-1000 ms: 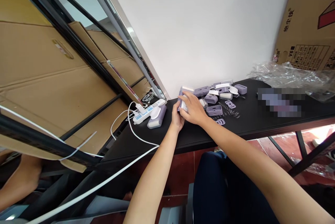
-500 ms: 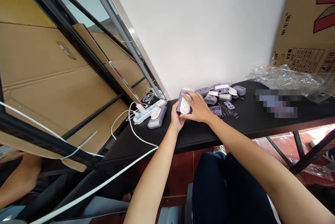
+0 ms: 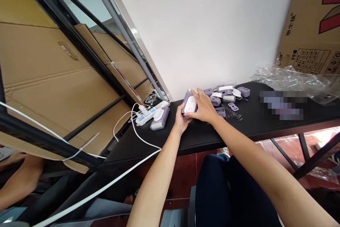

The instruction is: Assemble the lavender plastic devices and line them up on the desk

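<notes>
Above the black table, my left hand (image 3: 182, 120) wraps round the lower left side of a purple-and-white brush (image 3: 190, 104) with an oval white face. My right hand (image 3: 204, 108) grips its right side, thumb along the lower edge and fingers over the top. Both hands are closed on this brush, and its underside is hidden. To the left lies a similar purple-and-white unit (image 3: 160, 119) against a white power strip (image 3: 150, 113). Just right of my right hand are purple housings (image 3: 215, 101), white brush heads (image 3: 236, 92) and thin curved pieces (image 3: 233, 114).
White cables (image 3: 138, 136) run off the table's left end. A flat purple plate (image 3: 233, 106) lies among the parts. Clear plastic wrap (image 3: 289, 78) and a large cardboard box (image 3: 308, 25) stand at the right. Another person's arm (image 3: 21, 181) shows at lower left.
The brush has turned slightly in my hands and shifted a little right, so its white face shows at a different angle. My right fingers have spread higher over its top.
</notes>
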The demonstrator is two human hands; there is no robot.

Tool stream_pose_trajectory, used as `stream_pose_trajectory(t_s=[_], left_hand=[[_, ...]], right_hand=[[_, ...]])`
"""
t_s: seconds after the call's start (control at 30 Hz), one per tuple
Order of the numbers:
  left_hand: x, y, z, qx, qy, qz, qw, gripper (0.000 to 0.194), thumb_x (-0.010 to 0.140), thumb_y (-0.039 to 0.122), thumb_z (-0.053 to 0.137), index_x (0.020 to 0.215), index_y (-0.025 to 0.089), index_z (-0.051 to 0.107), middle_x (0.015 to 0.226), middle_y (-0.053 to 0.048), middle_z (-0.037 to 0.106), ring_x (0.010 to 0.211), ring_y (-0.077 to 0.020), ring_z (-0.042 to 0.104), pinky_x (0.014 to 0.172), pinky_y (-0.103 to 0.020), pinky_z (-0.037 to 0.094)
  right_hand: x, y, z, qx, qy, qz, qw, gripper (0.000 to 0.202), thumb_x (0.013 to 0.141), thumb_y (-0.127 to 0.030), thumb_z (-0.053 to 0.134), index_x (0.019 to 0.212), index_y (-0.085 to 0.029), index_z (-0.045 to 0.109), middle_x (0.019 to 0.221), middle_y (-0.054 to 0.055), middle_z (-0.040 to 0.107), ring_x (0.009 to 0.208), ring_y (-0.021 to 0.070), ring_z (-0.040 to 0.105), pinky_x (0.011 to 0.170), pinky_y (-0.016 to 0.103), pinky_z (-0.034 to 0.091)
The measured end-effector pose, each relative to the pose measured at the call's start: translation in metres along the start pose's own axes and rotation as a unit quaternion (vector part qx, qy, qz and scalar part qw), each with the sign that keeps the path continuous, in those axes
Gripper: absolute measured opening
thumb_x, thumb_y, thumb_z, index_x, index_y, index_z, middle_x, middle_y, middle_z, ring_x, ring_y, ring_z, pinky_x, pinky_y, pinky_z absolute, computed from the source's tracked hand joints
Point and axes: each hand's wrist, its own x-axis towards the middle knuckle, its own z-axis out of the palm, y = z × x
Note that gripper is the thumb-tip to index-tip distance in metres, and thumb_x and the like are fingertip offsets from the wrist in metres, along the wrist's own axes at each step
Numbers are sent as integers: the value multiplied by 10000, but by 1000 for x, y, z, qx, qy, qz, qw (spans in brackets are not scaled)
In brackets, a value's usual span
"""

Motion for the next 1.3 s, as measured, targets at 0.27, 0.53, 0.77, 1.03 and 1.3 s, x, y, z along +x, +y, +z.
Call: stream_pose_trajectory(t_s=[0.27, 0.53, 0.77, 1.03, 1.3], left_hand=[[0, 0, -1, 5, -4, 2, 1000, 430, 740, 562, 687, 872, 154, 661, 577, 40, 528, 412, -71, 408, 354, -212, 212], [2, -1, -2, 15, -17, -4, 1000, 436, 750, 572, 666, 865, 152, 656, 568, 35, 548, 402, -69, 421, 337, -203, 228], [3, -2, -2, 33, -17, -16, 999, 455, 750, 588, 648, 851, 144, 661, 563, 11, 567, 396, -90, 460, 326, -212, 223], [1, 0, -1, 8, 32, -15, 999, 448, 736, 567, 662, 902, 151, 667, 602, 29, 560, 384, -72, 409, 326, -207, 215], [1, 0, 0, 10, 17, -20, 1000, 429, 739, 557, 666, 878, 151, 660, 583, 36, 534, 379, -65, 387, 321, -199, 213]], right_hand=[[1, 1, -3, -34, 8, 1, 999, 1166, 717, -775, 726, 1636, -218, 274, 1637, 242, 321, 1520, 415, 300, 1183, 594, 272], [1, 2, -2, -39, 14, 5, 999, 1074, 720, -724, 748, 1579, -194, 381, 1593, 252, 368, 1484, 420, 334, 1154, 577, 300], [-1, 3, -2, -40, -14, 22, 999, 1048, 773, -728, 697, 1603, -190, 349, 1610, 248, 361, 1501, 405, 324, 1157, 580, 293], [-1, 3, -4, -37, -79, 15, 996, 1175, 773, -791, 652, 1671, -220, 153, 1697, 229, 196, 1572, 387, 185, 1191, 579, 245], [1, 5, -2, -76, -52, 7, 996, 1139, 743, -803, 669, 1630, -194, 294, 1630, 250, 324, 1500, 404, 304, 1165, 552, 262]])
